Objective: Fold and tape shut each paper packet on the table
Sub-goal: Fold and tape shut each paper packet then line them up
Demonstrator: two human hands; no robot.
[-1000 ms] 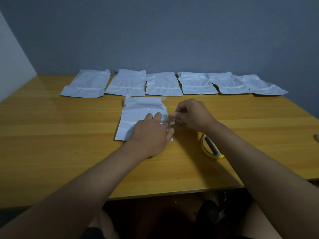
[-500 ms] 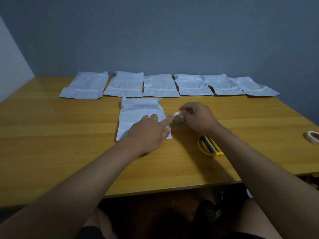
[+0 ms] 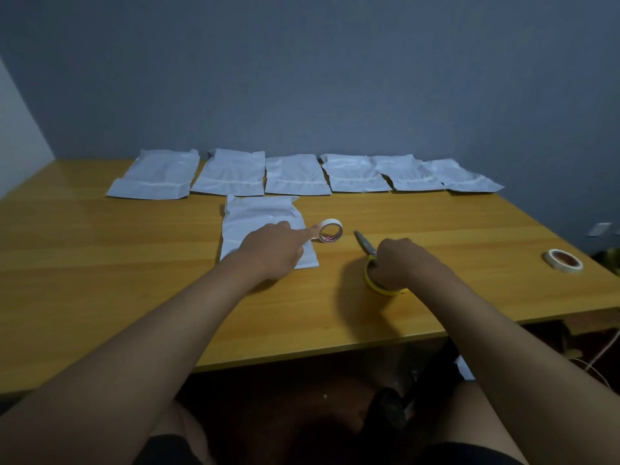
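On the table lie seven packets, two tape rolls; right hand grips scissors.

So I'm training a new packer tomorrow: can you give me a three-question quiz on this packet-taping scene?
1. True or false: the right hand holds the yellow-handled scissors.
2. How many paper packets lie in the back row?
3. What does the left hand's forefinger touch? A) the scissors B) the tape roll beside the front packet C) the spare roll at the table's right edge

Key: 1 true; 2 six; 3 B.
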